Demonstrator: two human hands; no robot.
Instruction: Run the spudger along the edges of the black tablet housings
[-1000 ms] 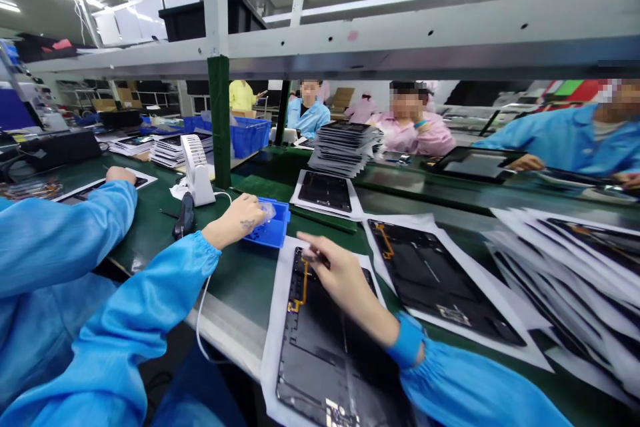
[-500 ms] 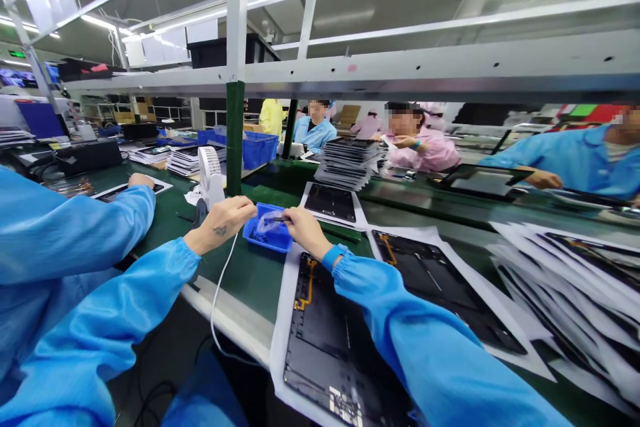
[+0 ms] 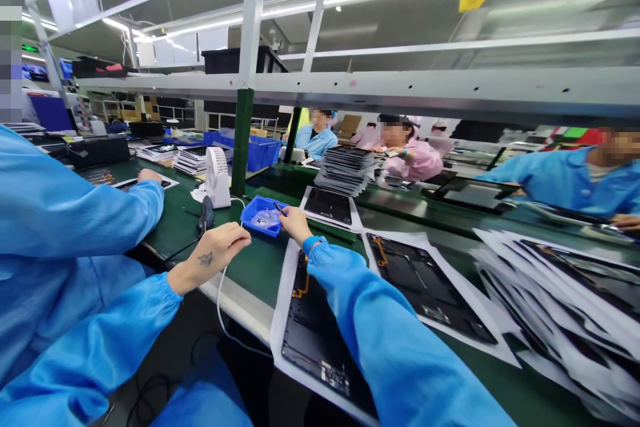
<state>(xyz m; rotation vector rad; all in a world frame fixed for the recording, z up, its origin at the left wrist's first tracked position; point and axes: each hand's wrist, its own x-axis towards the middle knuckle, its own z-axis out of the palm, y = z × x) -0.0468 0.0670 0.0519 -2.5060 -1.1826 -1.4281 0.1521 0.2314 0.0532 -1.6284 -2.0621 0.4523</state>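
Note:
My right hand (image 3: 296,224) is closed on a thin dark tool (image 3: 281,209), its tip pointing over the right edge of a small blue tray (image 3: 245,219). Inside the tray lies a crumpled clear plastic bag (image 3: 265,218). My left hand (image 3: 214,251) is nearer to me, left of the tray and apart from it. Its fingers are pressed together, and whatever they may hold is hidden. Beneath my right forearm a black device panel (image 3: 313,340) with an orange flex cable rests on white sheeting, partly covered by my sleeve.
A white fan (image 3: 217,177) stands behind my left hand, its white cable hanging over the bench edge. Another black panel (image 3: 425,273) and a stack of sheeted panels (image 3: 555,307) lie to the right. A co-worker's blue sleeve (image 3: 75,200) is close on my left.
My left hand has drawn back from the tray, toward me. The plastic bag, earlier raised beside the tool, now lies lower in the tray. My view has shifted slightly.

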